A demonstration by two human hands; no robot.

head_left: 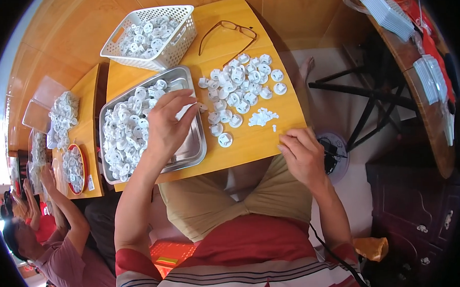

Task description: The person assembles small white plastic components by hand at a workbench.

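My left hand [168, 121] hangs over the right side of a metal tray [199, 145], its thumb and fingers curved towards each other. A white patch shows between them, too unclear to name. Heaped in the tray are many white round plastic parts [127, 130]. At the table's near right edge, my right hand [303, 153] has its thumb and fingertips pressed together; anything in them is hidden. Just beyond its fingertips lie one tiny white piece [274, 127] and a small pile of tiny white pieces [262, 117]. Further off, white round parts with square tops [237, 84] are spread on the wooden table [217, 154].
A white perforated basket [179, 45] full of similar parts stands behind the tray. Eyeglasses [252, 36] lie beside it. At left, another person [65, 253] works by a red-rimmed bowl [84, 186]. A second table [436, 155] with white stacked trays [386, 13] stands right.
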